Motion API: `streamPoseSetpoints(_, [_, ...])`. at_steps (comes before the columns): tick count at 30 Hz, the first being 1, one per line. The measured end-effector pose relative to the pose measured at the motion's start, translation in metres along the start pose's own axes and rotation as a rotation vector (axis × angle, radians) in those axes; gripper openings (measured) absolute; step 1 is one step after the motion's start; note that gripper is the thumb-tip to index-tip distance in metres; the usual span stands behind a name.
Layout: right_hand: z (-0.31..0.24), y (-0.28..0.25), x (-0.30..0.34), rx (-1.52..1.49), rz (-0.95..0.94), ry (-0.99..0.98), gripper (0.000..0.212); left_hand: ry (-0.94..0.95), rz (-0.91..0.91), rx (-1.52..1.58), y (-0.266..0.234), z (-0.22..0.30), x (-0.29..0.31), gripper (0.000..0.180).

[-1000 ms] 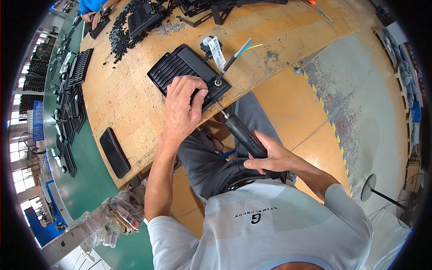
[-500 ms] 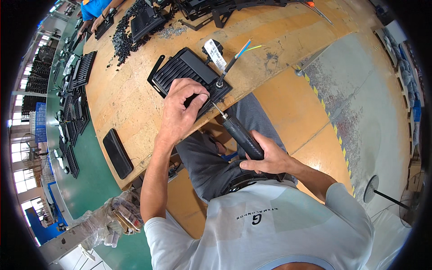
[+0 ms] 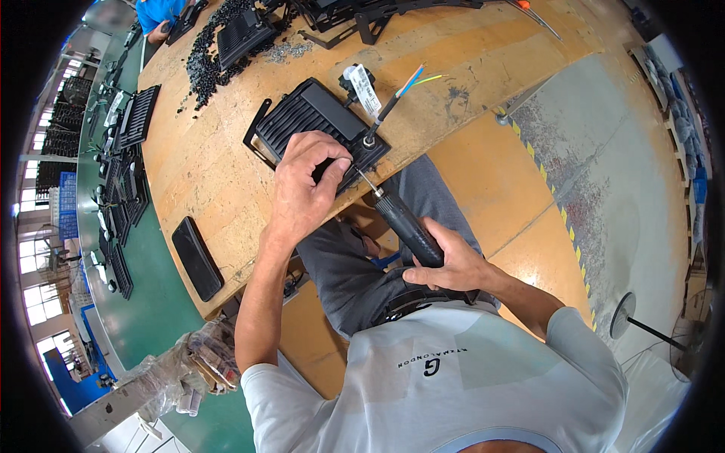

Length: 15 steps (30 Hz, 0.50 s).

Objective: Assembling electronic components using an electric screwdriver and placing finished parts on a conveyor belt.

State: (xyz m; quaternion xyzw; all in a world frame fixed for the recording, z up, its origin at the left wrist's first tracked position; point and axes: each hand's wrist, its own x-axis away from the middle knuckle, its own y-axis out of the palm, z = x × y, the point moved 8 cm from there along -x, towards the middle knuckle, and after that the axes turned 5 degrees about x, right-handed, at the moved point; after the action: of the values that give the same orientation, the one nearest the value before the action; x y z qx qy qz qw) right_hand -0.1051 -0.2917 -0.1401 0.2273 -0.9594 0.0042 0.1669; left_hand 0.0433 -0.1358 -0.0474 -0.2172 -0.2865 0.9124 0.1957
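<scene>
Pressing down on the black finned housing (image 3: 317,132) at the desk (image 3: 211,166) edge, left hand (image 3: 302,192) arched with fingers curled, right hand (image 3: 453,264) wrapped tight round the black screwdriver (image 3: 404,223), tip angled up into the housing's corner.

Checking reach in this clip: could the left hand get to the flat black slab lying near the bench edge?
Probably yes. The left hand rests on the ribbed housing, and only bare bench lies between it and the slab.
</scene>
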Motion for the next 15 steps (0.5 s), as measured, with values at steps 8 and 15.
streamPoseSetpoints(8, [0.002, 0.003, 0.0, 0.001, 0.008, -0.011, 0.061, 0.02, -0.026, 0.003, -0.001, 0.002, 0.002, 0.009])
streamPoseSetpoints(15, [0.003, 0.005, -0.001, -0.042, 0.014, -0.006, 0.054, 0.053, 0.025, -0.074, -0.002, 0.011, 0.013, 0.014])
